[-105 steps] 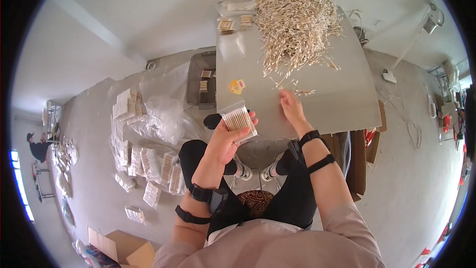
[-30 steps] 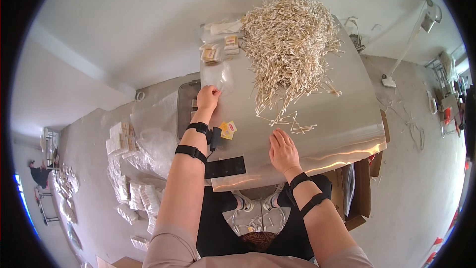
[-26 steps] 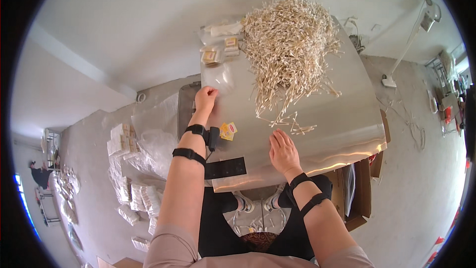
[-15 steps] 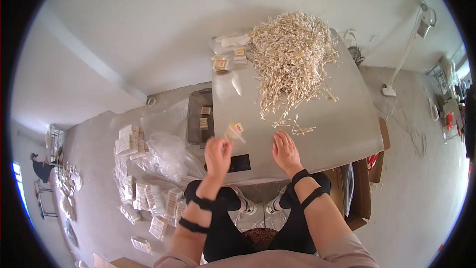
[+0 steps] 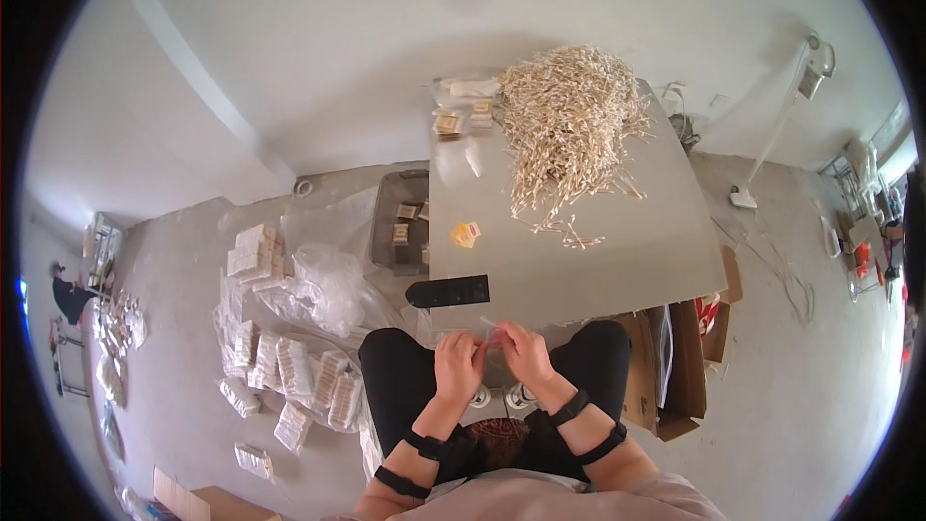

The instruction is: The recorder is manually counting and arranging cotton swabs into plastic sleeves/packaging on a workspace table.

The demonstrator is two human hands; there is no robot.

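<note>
- Since the earlier head view, our left hand [image 5: 458, 367] and right hand [image 5: 525, 353] had come together by the near edge of the table [image 5: 627, 275].
- Both pinched a clear bag [image 5: 490, 329] narrowly between fingertips.
- Our swab pile [image 5: 574, 125] lay far back.

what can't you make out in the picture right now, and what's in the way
Head view, clear plastic: mostly covered by the left hand and right hand; its full shape and their exact grip are unclear.
Head view, grey bin: right side hidden by the table.
Head view, bottom-left carton: cut off by the lower edge.
Head view, person at far left: too small to see what they handle.
</note>
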